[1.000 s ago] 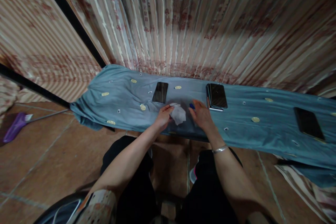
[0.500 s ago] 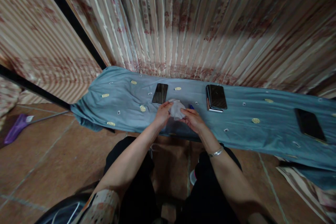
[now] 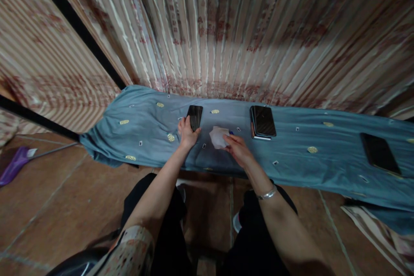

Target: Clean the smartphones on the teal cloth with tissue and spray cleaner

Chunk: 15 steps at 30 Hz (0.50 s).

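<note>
Phone (image 3: 197,113), unlifted, beneath spread fingers of left hand (image 3: 188,135), grip unclear; at four o'clock, pale cloth (image 3: 217,137) pinched in right hand (image 3: 239,149); at three, stacked phones (image 3: 264,120) untouched.

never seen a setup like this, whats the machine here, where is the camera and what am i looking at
There is no machine: these are a person's two bare hands. One camera, worn on the person's head, looks forward and down past the arms. A patterned blue-green cloth covers the long surface. The left hand is at the near end of a dark phone, though how firmly it grasps is unclear. The right hand holds a thin, whitish piece, perhaps a wipe. Right of that hand lies a stack of dark, flat devices, and another dark device lies farther right.
</note>
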{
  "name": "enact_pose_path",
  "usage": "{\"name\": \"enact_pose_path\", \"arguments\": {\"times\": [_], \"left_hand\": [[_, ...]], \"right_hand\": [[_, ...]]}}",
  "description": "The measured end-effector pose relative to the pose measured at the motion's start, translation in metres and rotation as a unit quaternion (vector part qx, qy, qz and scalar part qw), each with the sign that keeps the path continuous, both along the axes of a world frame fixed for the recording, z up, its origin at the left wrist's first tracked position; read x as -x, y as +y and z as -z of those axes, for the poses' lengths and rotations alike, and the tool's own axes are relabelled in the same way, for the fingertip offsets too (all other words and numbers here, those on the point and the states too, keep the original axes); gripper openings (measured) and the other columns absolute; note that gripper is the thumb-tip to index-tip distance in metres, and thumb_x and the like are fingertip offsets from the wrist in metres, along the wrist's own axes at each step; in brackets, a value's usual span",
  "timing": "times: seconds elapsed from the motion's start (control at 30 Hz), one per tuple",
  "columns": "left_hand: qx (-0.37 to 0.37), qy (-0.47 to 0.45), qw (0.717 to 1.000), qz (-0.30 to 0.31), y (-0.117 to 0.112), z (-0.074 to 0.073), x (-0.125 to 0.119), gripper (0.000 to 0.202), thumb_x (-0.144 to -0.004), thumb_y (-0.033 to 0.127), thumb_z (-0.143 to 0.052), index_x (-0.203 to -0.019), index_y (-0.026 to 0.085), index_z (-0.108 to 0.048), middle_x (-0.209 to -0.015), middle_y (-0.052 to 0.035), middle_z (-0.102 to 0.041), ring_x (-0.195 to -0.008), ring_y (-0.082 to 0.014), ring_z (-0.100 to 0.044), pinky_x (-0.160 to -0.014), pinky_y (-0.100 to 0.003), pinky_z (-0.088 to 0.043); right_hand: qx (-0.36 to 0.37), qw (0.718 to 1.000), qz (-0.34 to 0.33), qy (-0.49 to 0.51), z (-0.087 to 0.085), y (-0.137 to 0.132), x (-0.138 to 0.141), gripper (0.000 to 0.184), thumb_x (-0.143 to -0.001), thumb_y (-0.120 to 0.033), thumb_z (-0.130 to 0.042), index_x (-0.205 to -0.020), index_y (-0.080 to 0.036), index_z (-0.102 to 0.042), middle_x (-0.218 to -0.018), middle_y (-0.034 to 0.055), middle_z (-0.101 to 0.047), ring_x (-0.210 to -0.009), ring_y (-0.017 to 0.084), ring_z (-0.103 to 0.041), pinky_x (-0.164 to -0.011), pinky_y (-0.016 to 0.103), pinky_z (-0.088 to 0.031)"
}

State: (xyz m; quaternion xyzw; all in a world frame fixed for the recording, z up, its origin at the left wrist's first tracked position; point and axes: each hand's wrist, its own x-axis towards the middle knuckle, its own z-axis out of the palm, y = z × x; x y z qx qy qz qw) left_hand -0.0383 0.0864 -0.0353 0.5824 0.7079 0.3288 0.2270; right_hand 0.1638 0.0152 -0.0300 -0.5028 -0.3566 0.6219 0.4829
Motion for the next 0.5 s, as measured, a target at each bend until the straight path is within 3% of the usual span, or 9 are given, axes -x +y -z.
{"name": "enact_pose_path", "arguments": {"times": [0.17,0.33,0.5], "left_hand": [[0.038,0.069,0.997,0.019,0.004,0.003,-0.001,0.093,-0.086,0.032,-0.080,-0.166,0.010,-0.038,-0.174,-0.0288,-0.038,-0.162,-0.0431,-0.036,-0.129,-0.056,-0.030],[0.034,0.102,0.994,0.016,0.009,0.003,0.000,0.091,-0.084,0.028,-0.079,-0.165,0.017,-0.039,-0.171,-0.0267,-0.044,-0.155,-0.0465,-0.044,-0.123,-0.061,-0.036],[0.042,0.103,0.994,0.019,0.011,0.000,0.001,0.092,-0.082,0.026,-0.079,-0.164,0.016,-0.041,-0.167,-0.0270,-0.049,-0.153,-0.0474,-0.045,-0.120,-0.060,-0.039]], "right_hand": [[-0.007,1.000,-0.013,-0.013,-0.003,-0.002,-0.002,0.030,-0.077,-0.052,-0.087,-0.090,-0.025,-0.081,-0.099,0.0064,-0.085,-0.105,0.032,-0.080,-0.090,0.044,-0.068],[-0.009,0.999,-0.023,-0.024,-0.003,0.002,-0.001,0.036,-0.073,-0.056,-0.088,-0.090,-0.025,-0.082,-0.095,0.0054,-0.085,-0.099,0.030,-0.079,-0.084,0.042,-0.066],[-0.012,0.999,-0.017,-0.049,-0.003,0.004,0.004,0.024,-0.077,-0.048,-0.083,-0.086,-0.025,-0.081,-0.093,0.0026,-0.084,-0.101,0.028,-0.078,-0.094,0.042,-0.063]]}}
